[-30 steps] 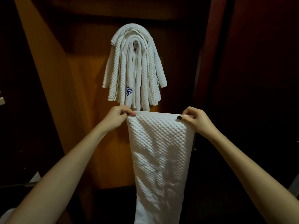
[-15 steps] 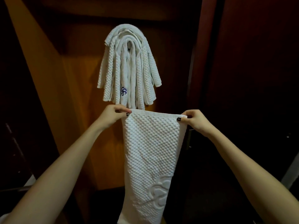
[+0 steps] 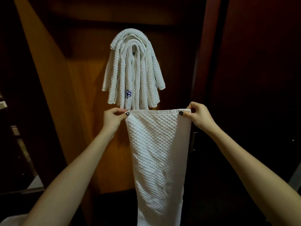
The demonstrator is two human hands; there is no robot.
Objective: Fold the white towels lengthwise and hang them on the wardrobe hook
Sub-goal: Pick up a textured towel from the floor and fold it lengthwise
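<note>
White waffle-weave towel (image 3: 158, 152) hangs as a long strip just below the folded white towels (image 3: 114, 79) draped over the metal wardrobe hook (image 3: 134, 49). Left hand (image 3: 112, 117) and right hand (image 3: 199, 116) each pinch a top corner, probably to keep the edge level for folding lengthwise.

My arms reach toward 12 o'clock; my left hand (image 3: 114, 119) and right hand (image 3: 201, 118) each pinch a top corner of the white waffle-weave towel (image 3: 158, 144).

No words or numbers can be read. A small blue embroidered emblem (image 3: 128, 94) is seen on one of the hung towels (image 3: 114, 82), near its lower end. Its looping shape cannot be resolved into letters.
</note>
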